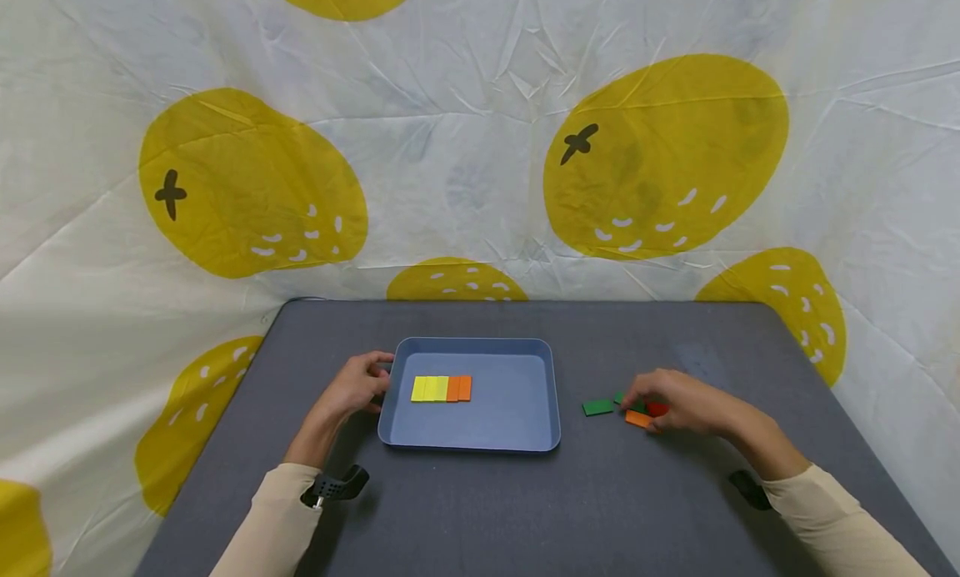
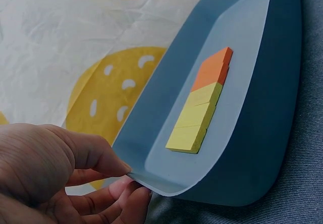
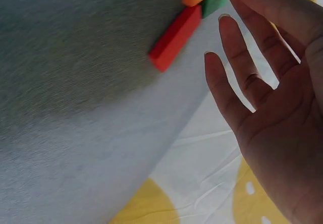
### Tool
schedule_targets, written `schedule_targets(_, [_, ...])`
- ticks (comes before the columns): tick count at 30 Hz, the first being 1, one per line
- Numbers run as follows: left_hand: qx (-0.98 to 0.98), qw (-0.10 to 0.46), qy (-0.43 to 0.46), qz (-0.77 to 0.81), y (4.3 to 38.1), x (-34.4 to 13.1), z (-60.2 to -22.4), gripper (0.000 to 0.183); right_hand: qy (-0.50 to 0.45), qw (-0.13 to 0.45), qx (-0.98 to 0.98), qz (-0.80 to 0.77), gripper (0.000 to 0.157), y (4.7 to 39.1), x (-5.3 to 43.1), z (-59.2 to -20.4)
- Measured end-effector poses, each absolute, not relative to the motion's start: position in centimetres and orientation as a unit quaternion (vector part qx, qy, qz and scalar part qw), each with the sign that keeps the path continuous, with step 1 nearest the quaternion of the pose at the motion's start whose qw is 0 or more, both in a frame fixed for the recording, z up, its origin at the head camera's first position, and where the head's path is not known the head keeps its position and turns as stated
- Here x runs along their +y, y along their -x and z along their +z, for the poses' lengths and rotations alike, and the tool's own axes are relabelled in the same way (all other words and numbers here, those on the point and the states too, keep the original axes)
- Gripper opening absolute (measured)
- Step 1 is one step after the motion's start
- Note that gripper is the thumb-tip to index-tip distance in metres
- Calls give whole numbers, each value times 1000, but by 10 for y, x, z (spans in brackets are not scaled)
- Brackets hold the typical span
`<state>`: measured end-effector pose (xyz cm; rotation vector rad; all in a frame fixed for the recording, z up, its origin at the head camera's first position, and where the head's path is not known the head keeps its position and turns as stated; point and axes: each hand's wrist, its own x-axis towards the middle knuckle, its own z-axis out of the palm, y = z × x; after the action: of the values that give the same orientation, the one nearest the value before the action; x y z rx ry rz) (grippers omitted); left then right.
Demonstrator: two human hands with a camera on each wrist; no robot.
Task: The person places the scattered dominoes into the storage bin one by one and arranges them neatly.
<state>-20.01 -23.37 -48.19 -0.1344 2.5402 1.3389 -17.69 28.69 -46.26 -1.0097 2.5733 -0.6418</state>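
My left hand (image 1: 351, 390) pinches the left rim of a shallow blue-grey tray (image 1: 517, 398); the left wrist view shows its thumb on the tray's edge with fingers beneath. Inside the tray, three yellow tiles (image 1: 430, 388) and two orange tiles (image 1: 459, 388) lie side by side in one row. To the right of the tray, my right hand (image 1: 678, 402) hovers over loose tiles, its fingers fairly straight in the right wrist view. By its fingertips are an orange tile (image 1: 638, 419), a red tile (image 3: 175, 38) and a partly hidden green tile (image 3: 214, 2).
Another green tile (image 1: 597, 408) lies between the tray and the right hand. Everything rests on a dark grey table (image 1: 480, 510). Behind it hangs a white cloth (image 1: 465, 168) printed with large yellow shapes.
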Motion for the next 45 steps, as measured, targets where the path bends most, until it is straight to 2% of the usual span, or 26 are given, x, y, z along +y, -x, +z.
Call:
schedule_targets(12, [874, 132, 44, 465, 199, -234, -482, 49, 417, 97, 880, -203, 54, 175, 298, -479])
schedule_targets(17, [874, 133, 42, 466, 200, -234, -482, 49, 431, 74, 878, -194, 50, 175, 298, -483])
schedule_targets(20, [873, 135, 42, 467, 200, -234, -481, 49, 436, 69, 875, -199, 41, 177, 297, -484])
schedule_targets(28, [872, 139, 45, 468, 199, -233, -480, 49, 395, 70, 899, -177, 29, 176, 296, -480])
schedule_targets(33, [872, 138, 44, 468, 198, -233, -480, 49, 364, 82, 912, -168, 34, 175, 295, -478])
schedule_targets(39, [873, 133, 41, 468, 198, -232, -481, 50, 376, 137, 894, -202, 48, 174, 296, -479])
schedule_targets(45, [874, 133, 42, 465, 198, -233, -481, 51, 403, 127, 884, -202, 42, 175, 298, -482])
